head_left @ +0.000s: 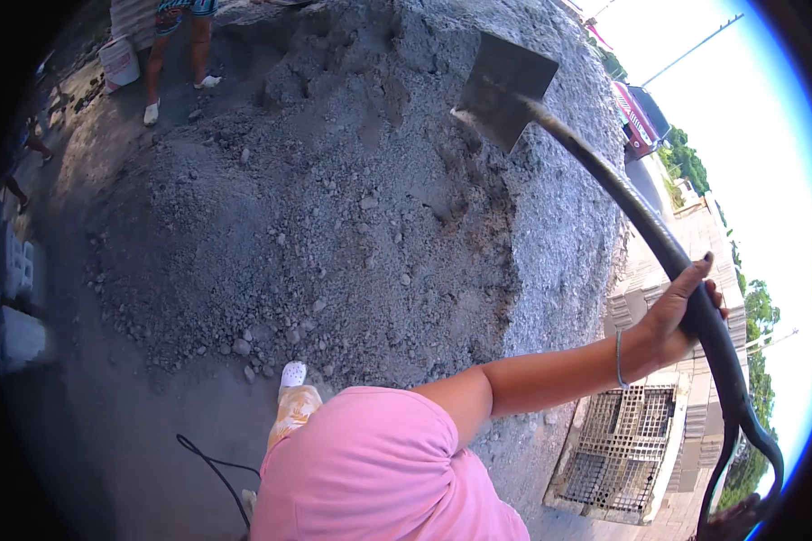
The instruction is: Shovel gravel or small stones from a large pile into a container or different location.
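My left hand [681, 316] is closed around the shaft of the shovel [505, 90], its blade lifted over the gravel pile [352, 207], my right hand [740, 518] seems to hold the end grip, and with loose fingers the shovel can slip and fall near my foot [291, 374].

The left hand [686, 311] grips the long dark shaft of a flat grey metal shovel [505, 90] raised over a grey gravel heap [361, 207].
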The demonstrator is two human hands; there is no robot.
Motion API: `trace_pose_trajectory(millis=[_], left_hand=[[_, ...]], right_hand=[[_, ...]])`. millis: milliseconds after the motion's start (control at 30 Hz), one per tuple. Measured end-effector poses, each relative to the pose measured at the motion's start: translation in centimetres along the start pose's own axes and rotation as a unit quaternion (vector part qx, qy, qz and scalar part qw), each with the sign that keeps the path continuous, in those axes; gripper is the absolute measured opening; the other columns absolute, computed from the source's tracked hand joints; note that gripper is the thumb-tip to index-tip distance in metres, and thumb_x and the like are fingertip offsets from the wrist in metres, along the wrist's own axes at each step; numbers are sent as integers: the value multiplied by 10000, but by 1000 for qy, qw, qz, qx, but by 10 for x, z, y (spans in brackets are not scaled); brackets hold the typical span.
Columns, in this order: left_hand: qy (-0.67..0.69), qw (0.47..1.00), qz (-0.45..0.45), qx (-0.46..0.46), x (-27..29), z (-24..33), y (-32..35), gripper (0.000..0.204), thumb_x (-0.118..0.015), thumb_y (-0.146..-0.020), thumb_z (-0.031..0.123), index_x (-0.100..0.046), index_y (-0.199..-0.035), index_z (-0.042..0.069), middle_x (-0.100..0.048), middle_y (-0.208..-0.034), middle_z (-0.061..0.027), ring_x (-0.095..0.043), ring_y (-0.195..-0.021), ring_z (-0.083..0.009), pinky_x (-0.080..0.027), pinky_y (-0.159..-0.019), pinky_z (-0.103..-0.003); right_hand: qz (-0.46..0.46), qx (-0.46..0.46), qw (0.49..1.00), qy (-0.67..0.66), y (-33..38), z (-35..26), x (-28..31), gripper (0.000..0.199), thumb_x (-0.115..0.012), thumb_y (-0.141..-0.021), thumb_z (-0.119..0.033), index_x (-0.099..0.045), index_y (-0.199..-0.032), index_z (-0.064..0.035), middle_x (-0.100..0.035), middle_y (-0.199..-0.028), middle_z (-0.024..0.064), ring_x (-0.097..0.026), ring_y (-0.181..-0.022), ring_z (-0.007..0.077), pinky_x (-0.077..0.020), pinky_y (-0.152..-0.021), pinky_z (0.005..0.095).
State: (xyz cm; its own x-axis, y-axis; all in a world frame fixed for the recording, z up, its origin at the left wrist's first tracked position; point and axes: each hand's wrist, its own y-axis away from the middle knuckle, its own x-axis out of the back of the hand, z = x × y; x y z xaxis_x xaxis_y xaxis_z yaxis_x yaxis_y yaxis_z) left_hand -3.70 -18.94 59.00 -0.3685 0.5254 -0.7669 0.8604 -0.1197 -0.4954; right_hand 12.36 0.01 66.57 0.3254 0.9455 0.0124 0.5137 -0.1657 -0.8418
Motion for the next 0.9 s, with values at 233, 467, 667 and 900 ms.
trace_pose_trajectory(millis=[233,467,667,900], left_hand=[[-147,838,332,-407,186,377,83,169,-516,-706,292,-469,-784,149,-478,-679,29,-469,-674,-118,-372,-648,-343],[-211,906,174,-323,75,434,149,486,-507,-676,397,-367,-950,21,-464,-735,-58,-481,-713,-146,-405,-642,-385],[80,913,-253,-309,27,472,197,291,-499,-682,153,-369,-873,-23,-466,-669,-106,-501,-557,-189,-446,-494,-347],[388,776,-377,-325,58,423,283,206,-442,-638,-64,-346,-816,-24,-430,-554,-98,-472,-400,-202,-437,-337,-302]], right_hand=[[-209,-297,932,12,117,252,-387,394,-501,-646,-57,-310,-982,21,-456,-543,61,-398,-326,91,-329,-290,187],[-274,-84,948,-139,193,132,-499,383,-526,-611,-21,-277,-903,-13,-448,-702,102,-476,-509,133,-423,-438,232],[-500,-54,851,-150,281,48,-496,463,-504,-593,-13,-247,-976,10,-471,-704,199,-520,-569,318,-418,-497,368],[-745,188,622,-153,352,52,-416,466,-476,-567,6,-294,-996,22,-470,-667,135,-514,-571,293,-411,-464,375]])
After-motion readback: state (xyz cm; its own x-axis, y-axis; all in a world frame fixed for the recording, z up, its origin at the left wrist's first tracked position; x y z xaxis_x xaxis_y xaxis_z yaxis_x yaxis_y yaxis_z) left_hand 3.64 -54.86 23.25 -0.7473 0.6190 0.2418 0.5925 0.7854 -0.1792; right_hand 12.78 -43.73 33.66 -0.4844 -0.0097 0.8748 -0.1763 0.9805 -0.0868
